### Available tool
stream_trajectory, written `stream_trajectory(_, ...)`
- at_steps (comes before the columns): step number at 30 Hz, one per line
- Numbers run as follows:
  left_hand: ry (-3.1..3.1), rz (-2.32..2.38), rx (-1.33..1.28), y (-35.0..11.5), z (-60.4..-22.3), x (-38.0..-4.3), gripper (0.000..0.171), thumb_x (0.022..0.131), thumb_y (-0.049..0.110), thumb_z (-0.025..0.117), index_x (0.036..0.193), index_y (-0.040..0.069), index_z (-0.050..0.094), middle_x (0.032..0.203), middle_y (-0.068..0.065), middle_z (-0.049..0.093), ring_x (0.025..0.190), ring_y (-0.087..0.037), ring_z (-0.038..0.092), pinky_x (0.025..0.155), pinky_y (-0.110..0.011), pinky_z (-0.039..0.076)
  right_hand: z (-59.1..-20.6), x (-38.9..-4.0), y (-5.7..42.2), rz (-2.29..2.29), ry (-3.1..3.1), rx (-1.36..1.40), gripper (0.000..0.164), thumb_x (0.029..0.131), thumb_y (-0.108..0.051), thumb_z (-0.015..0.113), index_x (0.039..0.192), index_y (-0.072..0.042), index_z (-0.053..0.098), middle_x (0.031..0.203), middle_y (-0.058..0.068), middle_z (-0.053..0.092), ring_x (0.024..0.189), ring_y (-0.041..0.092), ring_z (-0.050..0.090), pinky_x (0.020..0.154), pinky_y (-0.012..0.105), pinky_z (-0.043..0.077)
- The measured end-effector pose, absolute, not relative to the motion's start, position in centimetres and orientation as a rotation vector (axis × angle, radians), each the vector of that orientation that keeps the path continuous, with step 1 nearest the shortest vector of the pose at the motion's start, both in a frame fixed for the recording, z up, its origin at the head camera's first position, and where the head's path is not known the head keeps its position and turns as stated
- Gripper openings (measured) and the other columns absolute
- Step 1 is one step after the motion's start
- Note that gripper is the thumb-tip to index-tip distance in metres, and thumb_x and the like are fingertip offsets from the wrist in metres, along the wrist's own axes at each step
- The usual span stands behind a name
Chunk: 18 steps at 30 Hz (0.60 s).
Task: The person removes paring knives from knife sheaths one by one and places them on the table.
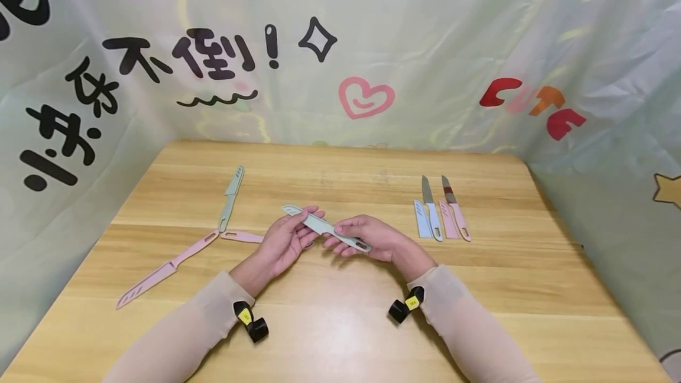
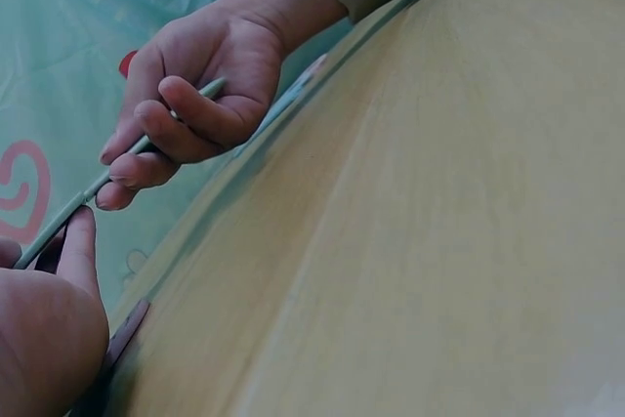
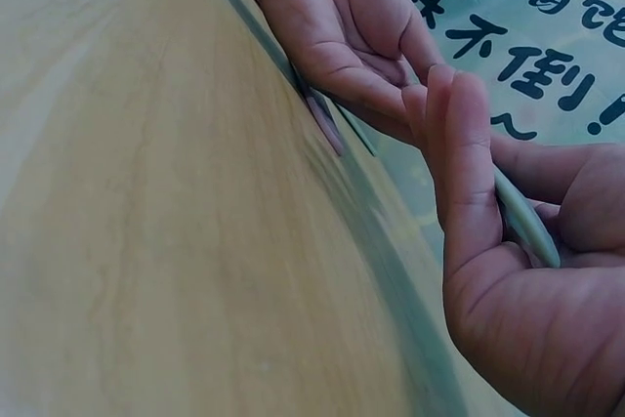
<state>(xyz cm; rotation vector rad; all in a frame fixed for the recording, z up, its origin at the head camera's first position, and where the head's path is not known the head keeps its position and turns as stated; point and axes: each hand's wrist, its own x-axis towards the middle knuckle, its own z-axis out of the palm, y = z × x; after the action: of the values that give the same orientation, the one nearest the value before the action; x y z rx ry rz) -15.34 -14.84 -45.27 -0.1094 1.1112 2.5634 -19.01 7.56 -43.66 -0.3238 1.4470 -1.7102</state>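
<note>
A pale green knife [image 1: 352, 242] in a matching sheath [image 1: 317, 224] is held above the middle of the table. My left hand [image 1: 282, 242] grips the sheath, thumb on top and fingers beneath. At the other end, my right hand [image 1: 372, 234] pinches the handle between thumb and fingers; the slotted handle end sticks out toward the right. In the left wrist view the knife [image 2: 68, 210] runs as a thin green line between both hands. The right wrist view shows the handle end [image 3: 527, 217] against the right palm.
On the left lie a sheathed green knife [image 1: 231, 197], a sheathed pink knife [image 1: 159, 276] and a pink handle [image 1: 242, 236] partly behind my left hand. At right are bare-bladed blue [image 1: 433, 214] and pink [image 1: 459, 217] knives beside blue [image 1: 422, 220] and pink [image 1: 448, 220] sheaths.
</note>
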Motion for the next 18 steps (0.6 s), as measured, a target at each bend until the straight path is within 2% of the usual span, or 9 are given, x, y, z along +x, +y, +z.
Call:
stream_trajectory(4,1.106,2.566,-0.104,-14.80,-45.18,-15.46,0.042,0.106,0.014,0.043,0.141,-0.008,0.037,0.141,-0.027,0.045,0.133,-0.039,0.041,0.103,-0.035,0.047,-43.57,-19.16,7.65,-1.704,1.454,-0.321,0.033,0.104,-0.011,0.047,0.125,0.013,0.055,0.106,0.019,0.069,0.085,0.022,0.068,0.074,0.027,0.060)
stream_trajectory(11,1.126,2.560,-0.120,-14.66,-44.99,-15.44,0.040,0.106,0.013,0.042,0.140,-0.007,0.039,0.128,-0.020,0.059,0.130,-0.036,0.046,0.103,-0.035,0.048,-43.48,-19.31,7.90,-1.685,1.456,-0.347,0.033,0.104,-0.012,0.046,0.125,0.012,0.055,0.108,0.020,0.069,0.088,0.023,0.068,0.077,0.029,0.059)
stream_trajectory(18,1.124,2.569,-0.142,-14.69,-45.13,-15.35,0.039,0.106,0.013,0.043,0.139,-0.008,0.040,0.122,-0.017,0.064,0.126,-0.034,0.052,0.102,-0.035,0.048,-43.43,-19.20,8.04,-1.678,1.451,-0.370,0.035,0.104,-0.013,0.047,0.126,0.013,0.054,0.107,0.020,0.069,0.089,0.023,0.068,0.078,0.030,0.060)
